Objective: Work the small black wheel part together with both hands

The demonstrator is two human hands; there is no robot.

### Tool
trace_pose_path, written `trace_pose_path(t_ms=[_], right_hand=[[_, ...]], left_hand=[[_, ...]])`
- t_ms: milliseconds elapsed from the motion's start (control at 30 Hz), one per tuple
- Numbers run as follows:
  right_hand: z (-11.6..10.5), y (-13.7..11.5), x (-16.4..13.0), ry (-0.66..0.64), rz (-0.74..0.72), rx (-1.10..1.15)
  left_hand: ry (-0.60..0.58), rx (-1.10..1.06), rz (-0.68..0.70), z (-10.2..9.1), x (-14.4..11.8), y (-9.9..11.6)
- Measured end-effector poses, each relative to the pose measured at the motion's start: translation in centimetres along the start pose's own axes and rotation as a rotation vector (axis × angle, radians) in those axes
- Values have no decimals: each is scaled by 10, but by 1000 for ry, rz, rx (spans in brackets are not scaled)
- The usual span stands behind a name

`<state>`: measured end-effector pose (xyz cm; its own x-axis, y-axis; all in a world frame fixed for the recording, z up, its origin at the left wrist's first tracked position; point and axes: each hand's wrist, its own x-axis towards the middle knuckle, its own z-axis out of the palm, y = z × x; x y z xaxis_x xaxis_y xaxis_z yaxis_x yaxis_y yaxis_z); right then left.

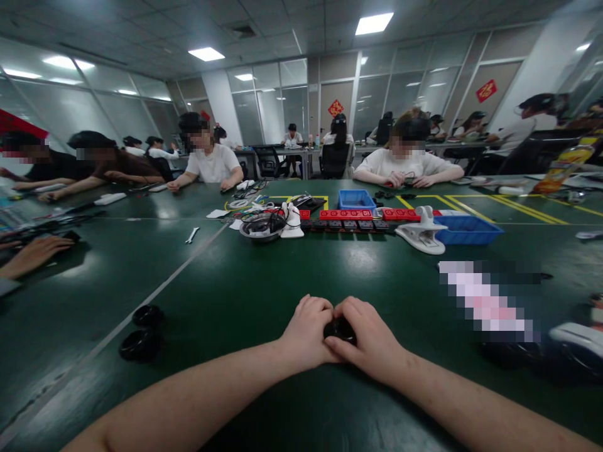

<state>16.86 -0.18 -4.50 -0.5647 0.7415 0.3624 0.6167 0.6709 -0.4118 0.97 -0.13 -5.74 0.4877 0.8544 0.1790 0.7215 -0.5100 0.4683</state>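
Note:
Both my hands meet over the green tabletop (226, 276), close to its near side. Between them is a round black ring-shaped piece (343, 330) with a hollow middle; its exact kind I cannot make out. My right hand (370, 333) curls around it, thumb in front and fingers over the top. My left hand (308, 329) is closed against its left side, with the fingertips partly hidden. Two similar black rings, one upper (147, 315) and one lower (137, 344), lie off to the left, beside the pale seam line.
Across the middle stand a metal bowl of cables (261, 229), red power strips (346, 215), a white clamp (424, 231) and blue bins (471, 230). A wrench (192, 235) lies left. At right are a blurred-out item (490, 301) and dark objects. Co-workers sit around the table.

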Motion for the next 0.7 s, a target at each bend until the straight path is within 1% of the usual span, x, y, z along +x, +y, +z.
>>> trace_pose_path(t_ms=[67, 167, 233, 333, 433, 567, 633, 700], right_hand=[[-4, 0, 0, -15, -96, 80], [-9, -2, -2, -1, -280, 205], [-8, -6, -3, 12, -361, 273], [-5, -12, -5, 8, -417, 314], [-4, -15, -8, -7, -428, 265], [-6, -12, -9, 29, -349, 163], [-5, -8, -9, 85, -279, 116], [-1, -5, -7, 135, -204, 83]], left_hand=[[-52, -39, 92, -4, 3, -8], [-108, -59, 210, -8, 8, -16], [-111, -52, 241, -7, 10, -18], [-106, -39, 247, -4, 10, -20], [-110, -21, 257, -3, 8, -20], [-101, -4, 266, -7, 4, -14], [-64, 14, 208, -8, 2, -9], [-19, 37, 114, -8, -2, -4]])
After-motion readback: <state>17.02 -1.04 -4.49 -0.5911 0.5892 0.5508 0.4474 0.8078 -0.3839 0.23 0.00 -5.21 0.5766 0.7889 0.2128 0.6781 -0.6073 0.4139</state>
